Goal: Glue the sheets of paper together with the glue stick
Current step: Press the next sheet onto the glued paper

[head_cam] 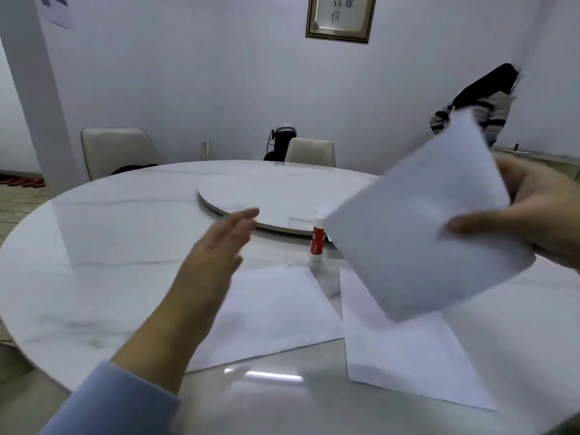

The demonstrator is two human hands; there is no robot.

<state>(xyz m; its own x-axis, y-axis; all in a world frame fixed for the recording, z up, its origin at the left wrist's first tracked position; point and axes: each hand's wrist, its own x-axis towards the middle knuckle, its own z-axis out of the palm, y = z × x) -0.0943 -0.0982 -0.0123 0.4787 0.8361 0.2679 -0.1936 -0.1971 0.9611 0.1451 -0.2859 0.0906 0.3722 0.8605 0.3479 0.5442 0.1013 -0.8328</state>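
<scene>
My right hand (539,211) grips a white sheet of paper (420,221) by its right edge and holds it tilted in the air above the table. My left hand (219,246) hovers over the table with fingers stretched out and apart, holding nothing. Two more white sheets lie flat on the table: one (273,312) in front of me, partly under my left forearm, another (405,350) to its right, partly behind the raised sheet. A red and white glue stick (317,241) stands upright just beyond the two sheets, at the left edge of the lifted sheet.
The round white marble table (94,262) carries a raised turntable (276,196) at its centre. Two pale chairs (119,150) (310,152) stand at the far side. A person in a striped top (483,102) is at the back right. A black bag (279,142) sits by the wall.
</scene>
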